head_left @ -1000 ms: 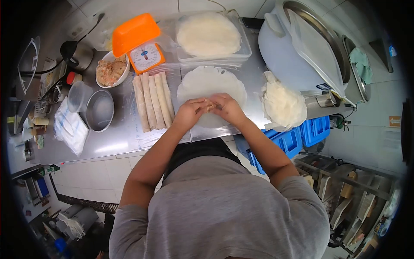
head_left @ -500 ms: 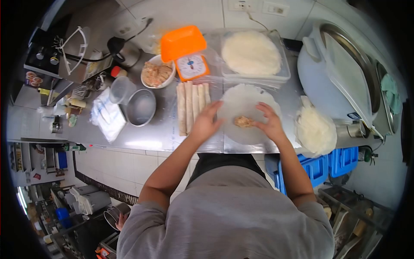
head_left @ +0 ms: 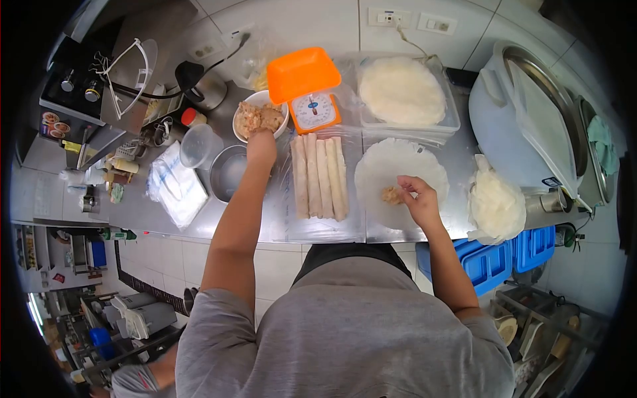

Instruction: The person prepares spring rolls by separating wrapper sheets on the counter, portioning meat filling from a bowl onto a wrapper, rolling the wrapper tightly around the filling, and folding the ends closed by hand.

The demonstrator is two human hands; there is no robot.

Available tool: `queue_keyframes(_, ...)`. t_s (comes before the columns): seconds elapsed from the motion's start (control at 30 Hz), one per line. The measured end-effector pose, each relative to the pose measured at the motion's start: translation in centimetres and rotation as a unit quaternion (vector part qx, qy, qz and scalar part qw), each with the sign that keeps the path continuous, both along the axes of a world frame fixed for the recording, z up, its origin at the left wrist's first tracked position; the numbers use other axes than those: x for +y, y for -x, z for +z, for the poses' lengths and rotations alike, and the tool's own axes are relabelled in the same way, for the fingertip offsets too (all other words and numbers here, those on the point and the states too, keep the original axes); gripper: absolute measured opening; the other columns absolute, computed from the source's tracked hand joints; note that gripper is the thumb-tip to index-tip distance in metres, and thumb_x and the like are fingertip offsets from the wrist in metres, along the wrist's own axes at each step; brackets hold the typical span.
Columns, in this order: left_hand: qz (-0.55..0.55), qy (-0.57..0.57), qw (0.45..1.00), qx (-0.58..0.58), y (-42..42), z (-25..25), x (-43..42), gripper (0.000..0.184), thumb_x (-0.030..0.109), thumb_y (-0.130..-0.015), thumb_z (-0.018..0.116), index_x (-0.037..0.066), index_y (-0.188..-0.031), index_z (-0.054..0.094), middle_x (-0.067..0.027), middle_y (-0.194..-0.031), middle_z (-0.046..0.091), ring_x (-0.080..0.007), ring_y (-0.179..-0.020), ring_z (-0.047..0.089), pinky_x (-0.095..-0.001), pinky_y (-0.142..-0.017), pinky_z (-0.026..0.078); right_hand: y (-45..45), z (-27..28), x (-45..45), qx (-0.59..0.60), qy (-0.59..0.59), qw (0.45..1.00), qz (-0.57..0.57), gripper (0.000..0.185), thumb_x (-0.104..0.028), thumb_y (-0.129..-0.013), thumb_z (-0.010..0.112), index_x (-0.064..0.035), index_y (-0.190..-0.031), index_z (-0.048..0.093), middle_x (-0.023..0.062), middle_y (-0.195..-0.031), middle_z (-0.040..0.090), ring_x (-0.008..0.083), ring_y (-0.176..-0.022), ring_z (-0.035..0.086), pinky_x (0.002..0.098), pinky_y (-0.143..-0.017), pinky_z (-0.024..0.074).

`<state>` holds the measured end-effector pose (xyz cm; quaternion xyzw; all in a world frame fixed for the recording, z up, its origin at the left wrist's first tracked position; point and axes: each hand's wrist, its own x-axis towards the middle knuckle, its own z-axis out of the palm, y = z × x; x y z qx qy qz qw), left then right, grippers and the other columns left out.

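Observation:
My left hand (head_left: 261, 140) reaches into a white bowl (head_left: 284, 121) of pinkish minced filling (head_left: 249, 119); its fingers are hidden in the mince. My right hand (head_left: 421, 201) is over a round, thin, white wrapper sheet (head_left: 375, 162). Its fingers are curled in, thumb and fingertips pinched at a small clump of filling (head_left: 391, 195) on that sheet. Between the hands, several long pale rolls (head_left: 320, 178) lie side by side on clear plastic. A stack of round wrappers (head_left: 402, 91) fills a clear plastic container behind the sheet.
An orange kitchen scale (head_left: 314, 109) stands beside the bowl. Left of it are a metal bowl (head_left: 229, 174), a clear tub (head_left: 201, 147) and plastic bags (head_left: 176, 186). At right sit crumpled wrappers (head_left: 496, 202) and a large pale tub (head_left: 504, 126). Another person's sleeve (head_left: 135, 380) shows at lower left.
My left hand has moved from beside the rolls, left and away from me, into the filling bowl. My right hand's fingers have drawn together at the clump. The camera view has shifted slightly.

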<state>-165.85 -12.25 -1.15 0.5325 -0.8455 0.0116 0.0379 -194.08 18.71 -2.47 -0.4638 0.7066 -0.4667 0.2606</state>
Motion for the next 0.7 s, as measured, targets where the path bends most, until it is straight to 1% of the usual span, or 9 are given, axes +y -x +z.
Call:
queue_keyframes(0.1,-0.078,-0.015,0.997,0.006,-1.6,-2.5,-3.7,0.014,0.004,-0.077,0.06,0.0,-0.086,0.069,-0.0201,-0.09,0.069,-0.0338,-0.088,0.066,-0.041,-0.08,0.053,-0.3,0.6,0.0,-0.004,0.002,1.0,-0.023,0.026,-0.002,-0.081,0.068,-0.0023,-0.107,0.067,0.0109,-0.098,0.069,0.02,-0.085,0.066,0.0294,-0.079,0.0523)
queue_keyframes(0.2,-0.103,-0.119,0.974,0.166,-2.3,-0.6,-4.5,0.017,0.007,-0.074,0.067,0.002,-0.09,0.07,-0.0168,-0.085,0.07,-0.0299,-0.081,0.068,-0.0384,-0.077,0.053,0.6,0.8,0.3,-0.017,0.031,0.999,-0.037,0.024,-0.004,-0.082,0.068,-0.0022,-0.107,0.067,0.0101,-0.096,0.069,0.0182,-0.085,0.067,0.0286,-0.079,0.0524)
queue_keyframes(0.3,-0.036,-0.163,0.952,0.255,2.5,5.5,2.8,0.023,0.011,-0.071,0.074,0.005,-0.093,0.071,-0.0149,-0.09,0.07,-0.0282,-0.084,0.067,-0.037,-0.077,0.053,1.7,1.2,1.3,-0.025,0.039,0.995,-0.084,0.022,-0.005,-0.084,0.067,-0.0023,-0.106,0.068,0.0093,-0.095,0.07,0.0166,-0.085,0.066,0.0284,-0.079,0.0522)
queue_keyframes(0.37,-0.144,-0.198,0.922,0.299,6.1,3.9,8.8,0.02,0.011,-0.077,0.072,0.005,-0.096,0.07,-0.0152,-0.096,0.069,-0.0281,-0.087,0.067,-0.0369,-0.077,0.052,2.7,0.1,1.9,-0.035,0.028,0.995,-0.09,0.022,-0.005,-0.084,0.067,-0.0022,-0.106,0.068,0.009,-0.095,0.07,0.0162,-0.085,0.066,0.0282,-0.079,0.0522)
queue_keyframes(0.43,-0.209,-0.329,0.849,0.358,10.3,3.2,15.6,0.017,0.01,-0.083,0.067,0.004,-0.099,0.07,-0.017,-0.099,0.067,-0.0298,-0.092,0.066,-0.0366,-0.08,0.052,3.2,-0.1,2.3,-0.063,-0.011,0.995,-0.078,0.022,-0.003,-0.087,0.065,-0.0012,-0.109,0.067,0.0061,-0.1,0.069,0.0139,-0.091,0.065,0.0266,-0.084,0.0509)
queue_keyframes(0.47,-0.272,-0.266,0.853,0.358,12.0,0.5,17.7,0.018,0.007,-0.083,0.063,0.006,-0.1,0.071,-0.0161,-0.096,0.068,-0.0304,-0.089,0.065,-0.0368,-0.081,0.051,3.3,-0.1,2.4,-0.058,-0.01,0.996,-0.071,0.022,-0.003,-0.087,0.065,-0.0013,-0.109,0.067,0.0063,-0.1,0.069,0.0143,-0.09,0.065,0.0267,-0.084,0.0509)
queue_keyframes(0.53,-0.39,-0.173,0.861,0.277,14.4,-2.2,20.0,0.02,0.008,-0.082,0.063,0.009,-0.101,0.072,-0.0133,-0.104,0.068,-0.0286,-0.087,0.065,-0.0382,-0.082,0.051,3.3,-0.3,2.6,-0.051,-0.008,0.997,-0.054,0.022,-0.002,-0.087,0.064,-0.0016,-0.109,0.067,0.0068,-0.098,0.069,0.0152,-0.089,0.065,0.0268,-0.084,0.0509)
queue_keyframes(0.63,-0.437,-0.166,0.816,0.339,16.2,-4.7,21.4,0.017,0.008,-0.077,0.058,0.008,-0.089,0.071,-0.0125,-0.087,0.066,-0.0304,-0.08,0.062,-0.0379,-0.077,0.05,3.3,-0.7,2.5,-0.008,-0.004,0.999,-0.033,0.023,-0.002,-0.081,0.067,-0.0005,-0.104,0.068,0.0121,-0.095,0.069,0.0207,-0.086,0.067,0.0293,-0.077,0.0532)
queue_keyframes(0.7,-0.432,-0.154,0.833,0.309,16.5,-5.3,21.7,0.014,0.008,-0.078,0.064,0.007,-0.091,0.069,-0.0123,-0.092,0.066,-0.03,-0.082,0.063,-0.0388,-0.081,0.049,3.4,-1.6,2.5,-0.02,-0.005,1.0,0.019,0.029,-0.001,-0.079,0.069,-0.001,-0.108,0.066,0.0137,-0.101,0.067,0.0221,-0.089,0.067,0.0299,-0.078,0.0531)
